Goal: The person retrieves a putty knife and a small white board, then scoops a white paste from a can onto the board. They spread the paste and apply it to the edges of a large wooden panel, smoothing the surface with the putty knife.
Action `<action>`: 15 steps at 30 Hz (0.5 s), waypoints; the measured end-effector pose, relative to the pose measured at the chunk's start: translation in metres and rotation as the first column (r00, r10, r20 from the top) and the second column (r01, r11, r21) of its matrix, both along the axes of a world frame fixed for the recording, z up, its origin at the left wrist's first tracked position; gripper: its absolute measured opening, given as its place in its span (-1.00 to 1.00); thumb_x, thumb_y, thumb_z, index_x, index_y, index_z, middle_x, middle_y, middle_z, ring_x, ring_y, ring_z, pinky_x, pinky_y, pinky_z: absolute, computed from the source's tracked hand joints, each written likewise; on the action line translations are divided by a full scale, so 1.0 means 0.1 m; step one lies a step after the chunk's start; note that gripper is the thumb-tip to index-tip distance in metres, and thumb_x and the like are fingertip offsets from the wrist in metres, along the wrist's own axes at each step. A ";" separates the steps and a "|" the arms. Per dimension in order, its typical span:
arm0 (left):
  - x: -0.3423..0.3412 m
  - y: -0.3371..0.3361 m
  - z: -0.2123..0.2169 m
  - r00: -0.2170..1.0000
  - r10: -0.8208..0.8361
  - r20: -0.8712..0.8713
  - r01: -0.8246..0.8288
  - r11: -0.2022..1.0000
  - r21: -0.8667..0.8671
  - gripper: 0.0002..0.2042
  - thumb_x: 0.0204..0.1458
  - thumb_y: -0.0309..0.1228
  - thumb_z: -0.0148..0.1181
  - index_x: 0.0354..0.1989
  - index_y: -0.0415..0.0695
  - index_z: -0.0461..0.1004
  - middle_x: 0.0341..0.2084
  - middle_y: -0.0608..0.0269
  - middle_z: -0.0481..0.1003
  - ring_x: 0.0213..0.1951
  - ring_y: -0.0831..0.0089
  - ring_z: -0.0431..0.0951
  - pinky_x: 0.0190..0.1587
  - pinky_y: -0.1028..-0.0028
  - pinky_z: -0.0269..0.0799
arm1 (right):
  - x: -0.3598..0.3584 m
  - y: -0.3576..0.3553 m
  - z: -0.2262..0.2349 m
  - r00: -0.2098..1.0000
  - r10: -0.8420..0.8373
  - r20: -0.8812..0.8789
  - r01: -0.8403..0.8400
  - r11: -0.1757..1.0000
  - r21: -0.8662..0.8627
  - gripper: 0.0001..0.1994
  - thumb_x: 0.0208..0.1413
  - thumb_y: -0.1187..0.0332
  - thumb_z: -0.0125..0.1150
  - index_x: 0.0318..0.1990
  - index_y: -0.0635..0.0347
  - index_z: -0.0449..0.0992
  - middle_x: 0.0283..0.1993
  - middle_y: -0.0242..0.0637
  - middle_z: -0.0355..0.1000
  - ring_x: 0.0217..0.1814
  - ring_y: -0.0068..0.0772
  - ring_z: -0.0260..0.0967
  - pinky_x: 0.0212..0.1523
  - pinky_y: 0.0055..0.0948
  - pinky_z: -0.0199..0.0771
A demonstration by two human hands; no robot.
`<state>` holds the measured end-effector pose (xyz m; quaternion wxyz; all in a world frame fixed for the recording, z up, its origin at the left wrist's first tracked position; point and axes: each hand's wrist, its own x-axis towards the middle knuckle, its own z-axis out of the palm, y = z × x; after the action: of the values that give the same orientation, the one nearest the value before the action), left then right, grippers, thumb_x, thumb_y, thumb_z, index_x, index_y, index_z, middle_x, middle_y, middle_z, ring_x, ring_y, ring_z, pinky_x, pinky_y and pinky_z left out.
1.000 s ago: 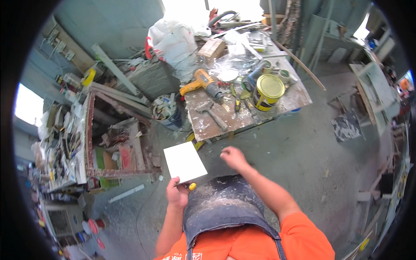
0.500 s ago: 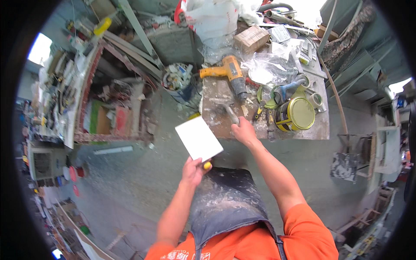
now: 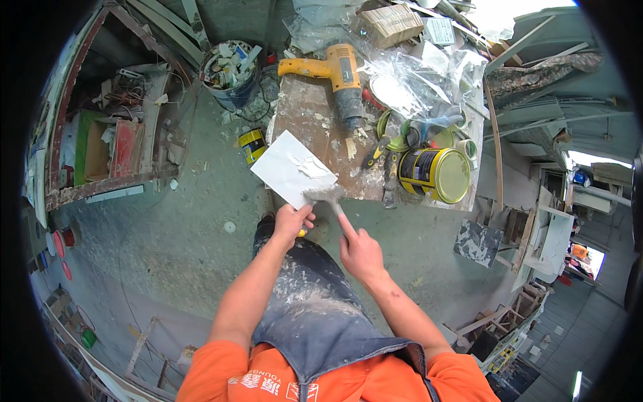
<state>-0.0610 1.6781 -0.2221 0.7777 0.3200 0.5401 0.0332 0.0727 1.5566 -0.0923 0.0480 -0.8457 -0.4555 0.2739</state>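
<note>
My left hand [image 3: 292,220] holds a white square board [image 3: 289,169] by its near edge, with a smear of white filler on its face. My right hand [image 3: 360,251] grips the handle of a putty knife [image 3: 326,195], whose blade rests against the board's near right edge. Both hands hover in front of a stained wooden worktable [image 3: 309,120]. My grey apron and orange shirt fill the lower part of the view.
On the table lie a yellow heat gun [image 3: 335,72], a yellow paint tin [image 3: 436,174], other scrapers [image 3: 376,151], plastic sheeting [image 3: 415,80] and a cardboard box [image 3: 392,23]. A small yellow-black can [image 3: 252,144] and a bucket of scraps [image 3: 229,70] stand on the concrete floor.
My right hand came back from the table holding the putty knife and set its blade on the board. The view has moved closer to the table.
</note>
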 end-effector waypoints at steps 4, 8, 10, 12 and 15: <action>0.03 0.04 0.05 1.000 0.026 -0.004 -0.026 1.000 -0.004 -0.79 0.21 -0.26 0.22 -0.25 -0.16 0.52 -0.46 0.27 0.56 -0.56 0.51 0.53 -0.57 0.48 0.41 | 0.13 0.23 -0.03 0.996 0.069 0.056 -0.071 0.997 0.038 -0.40 0.18 0.32 0.17 0.41 -0.22 0.29 -0.44 0.02 0.43 -0.47 0.14 0.49 -0.41 0.01 0.55; 0.05 0.01 0.01 0.996 0.081 -0.023 -0.080 0.997 0.010 -0.78 0.23 -0.24 0.22 -0.22 -0.16 0.50 -0.45 0.25 0.57 -0.55 0.49 0.55 -0.58 0.46 0.40 | 0.02 0.15 -0.12 0.998 0.049 0.047 -0.050 0.998 0.024 -0.41 0.20 0.31 0.15 0.43 -0.19 0.27 -0.42 0.04 0.46 -0.45 0.13 0.50 -0.39 0.01 0.56; 0.07 -0.02 0.06 0.995 0.100 -0.030 -0.100 0.995 -0.005 -0.78 0.24 -0.23 0.22 -0.20 -0.16 0.50 -0.43 0.25 0.57 -0.54 0.48 0.56 -0.56 0.45 0.41 | -0.02 0.16 -0.16 0.998 0.032 0.050 -0.032 0.999 -0.008 -0.41 0.22 0.30 0.15 0.43 -0.16 0.26 -0.41 0.05 0.47 -0.44 0.14 0.51 -0.38 0.02 0.56; 0.09 0.00 0.08 0.994 0.109 -0.021 -0.108 0.994 0.014 -0.77 0.24 -0.23 0.22 -0.18 -0.16 0.49 -0.41 0.24 0.58 -0.52 0.48 0.56 -0.55 0.43 0.41 | -0.07 0.15 -0.23 0.999 0.019 0.051 -0.019 1.000 0.009 -0.41 0.23 0.29 0.15 0.43 -0.14 0.26 -0.41 0.05 0.47 -0.45 0.14 0.52 -0.40 0.02 0.57; 0.05 -0.01 0.04 0.995 0.096 -0.017 -0.096 0.995 0.018 -0.76 0.24 -0.23 0.22 -0.14 -0.15 0.48 -0.38 0.23 0.58 -0.51 0.47 0.57 -0.53 0.42 0.42 | -0.13 0.15 -0.27 0.999 0.011 0.041 -0.013 0.999 0.048 -0.41 0.24 0.28 0.14 0.44 -0.12 0.25 -0.40 0.06 0.48 -0.44 0.14 0.53 -0.43 0.03 0.57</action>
<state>-0.0557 1.6773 -0.2186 0.7676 0.3007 0.5614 0.0726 0.0593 1.5718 -0.1196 0.0576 -0.8470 -0.4678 0.2458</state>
